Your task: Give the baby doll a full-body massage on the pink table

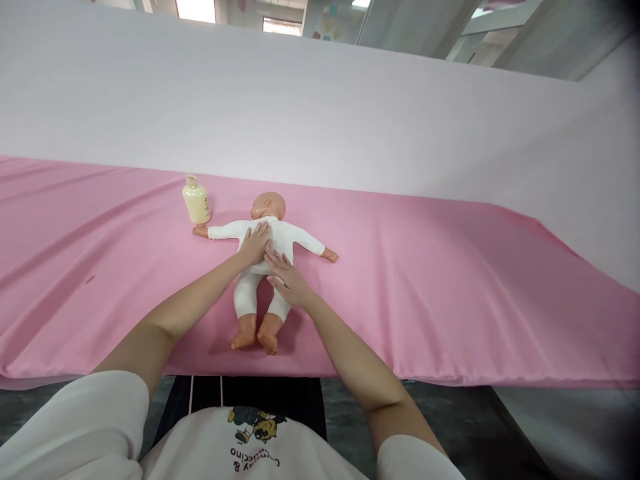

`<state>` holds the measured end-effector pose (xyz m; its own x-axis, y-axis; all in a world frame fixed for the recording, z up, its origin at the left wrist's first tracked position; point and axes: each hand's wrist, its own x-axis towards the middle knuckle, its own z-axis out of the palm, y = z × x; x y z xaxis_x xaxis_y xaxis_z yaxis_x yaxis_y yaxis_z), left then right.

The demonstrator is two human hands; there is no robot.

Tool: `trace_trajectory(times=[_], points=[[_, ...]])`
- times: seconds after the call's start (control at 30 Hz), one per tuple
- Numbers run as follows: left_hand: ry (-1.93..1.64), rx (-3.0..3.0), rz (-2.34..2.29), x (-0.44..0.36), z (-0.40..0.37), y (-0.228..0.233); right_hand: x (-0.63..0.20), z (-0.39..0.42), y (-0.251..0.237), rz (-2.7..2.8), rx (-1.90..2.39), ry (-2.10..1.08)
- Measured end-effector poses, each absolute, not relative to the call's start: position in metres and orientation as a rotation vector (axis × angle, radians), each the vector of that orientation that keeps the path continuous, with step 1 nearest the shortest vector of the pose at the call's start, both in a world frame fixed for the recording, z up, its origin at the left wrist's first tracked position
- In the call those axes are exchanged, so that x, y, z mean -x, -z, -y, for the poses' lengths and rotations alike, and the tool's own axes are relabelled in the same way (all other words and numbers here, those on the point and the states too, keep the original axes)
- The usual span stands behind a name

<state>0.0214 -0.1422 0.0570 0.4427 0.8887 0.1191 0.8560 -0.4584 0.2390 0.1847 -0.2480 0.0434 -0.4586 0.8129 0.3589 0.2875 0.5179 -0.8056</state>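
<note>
A baby doll [283, 235] in a white body suit lies face down on the pink sheet, its head turned to the left and its arms spread wide. My left hand [255, 243] rests flat on the doll's upper back, fingers stretched out. Lower on the back, slightly to the right, my right hand [289, 279] has its fingers extended, with the tips near the wrist side of my left hand. Neither hand grips anything. The doll's bare feet point toward me.
A pale yellow bottle [197, 201] stands beside the doll's left-side hand. The pink sheet [425, 287] has folds and covers the table to its front edge. Behind it rises a white partition [320, 113]. A small brownish mark [90, 279] shows on the sheet at left.
</note>
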Motion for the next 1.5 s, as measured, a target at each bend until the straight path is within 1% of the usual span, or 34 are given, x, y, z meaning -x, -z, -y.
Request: trace_trajectory(times=[0.07,0.13,0.23,0.37,0.5,0.73,0.93,1.1,1.27,1.5], points=[[-0.343,-2.568,-1.532,-0.021,0.146,-0.055,-0.182,0.247,-0.036,2.171,0.995,-0.743],[-0.348,-2.570,-1.521,-0.018,0.151,-0.052,-0.180,0.244,-0.032,2.236,1.122,-0.671],[-0.400,-2.559,-1.480,-0.011,0.159,-0.045,-0.180,0.240,-0.029,2.216,1.276,-0.650],[-0.485,-2.534,-1.421,-0.001,0.167,-0.035,-0.178,0.231,-0.025,2.165,1.372,-0.637],[-0.484,-2.534,-1.354,0.001,0.167,-0.032,-0.175,0.211,-0.022,2.148,1.511,-0.525],[-0.489,-2.525,-1.338,-0.003,0.163,-0.035,-0.161,0.161,-0.037,2.182,1.751,-0.326],[-0.555,-2.489,-1.275,0.000,0.150,-0.030,-0.153,0.140,-0.044,2.226,1.782,-0.204],[-0.632,-2.435,-1.225,0.003,0.142,-0.025,-0.156,0.144,-0.040,2.251,1.757,-0.197],[-0.736,-2.386,-1.186,0.008,0.134,-0.016,-0.159,0.159,-0.036,2.317,1.696,-0.260],[-0.845,-2.184,-1.413,0.020,0.105,0.011,-0.175,0.189,-0.029,2.319,1.582,-0.465]])
